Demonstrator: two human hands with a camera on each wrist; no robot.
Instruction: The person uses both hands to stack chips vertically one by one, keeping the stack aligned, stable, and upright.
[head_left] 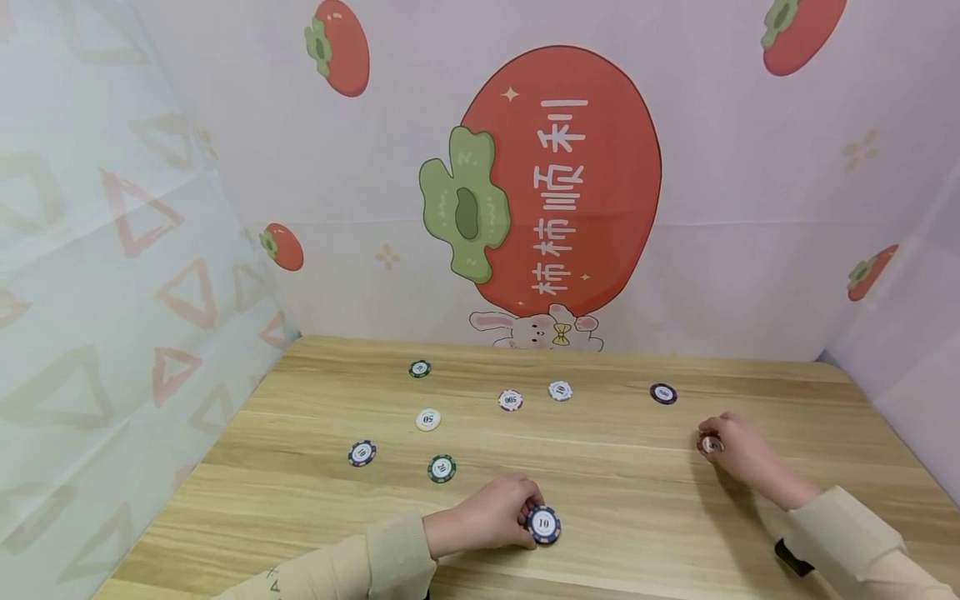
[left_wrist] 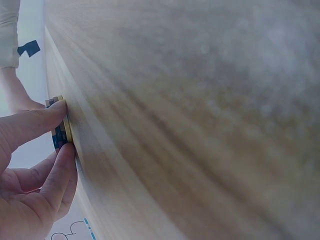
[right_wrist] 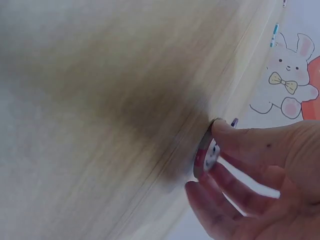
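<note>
Near the table's front, my left hand (head_left: pixel 491 512) grips a small stack of poker chips (head_left: pixel 543 525) between thumb and fingers. A blue chip marked 10 lies on top; the left wrist view shows the stack's layered edge (left_wrist: pixel 61 129), with a yellowish layer next to the wood. Further right, my right hand (head_left: pixel 742 450) pinches a red-edged poker chip (head_left: pixel 710 445) with a white centre. In the right wrist view that chip (right_wrist: pixel 204 152) is tilted, its edge close to the tabletop. Fingers cover part of its face, so its number is hard to read.
Loose chips lie on the wooden table (head_left: pixel 600 475): a purple one (head_left: pixel 663 393), a white 10 (head_left: pixel 560 391), a red-and-white 500 (head_left: pixel 511 400), a white 50 (head_left: pixel 428 419), a green 20 (head_left: pixel 442 468), a blue 10 (head_left: pixel 362 453) and a dark green one (head_left: pixel 420 368).
</note>
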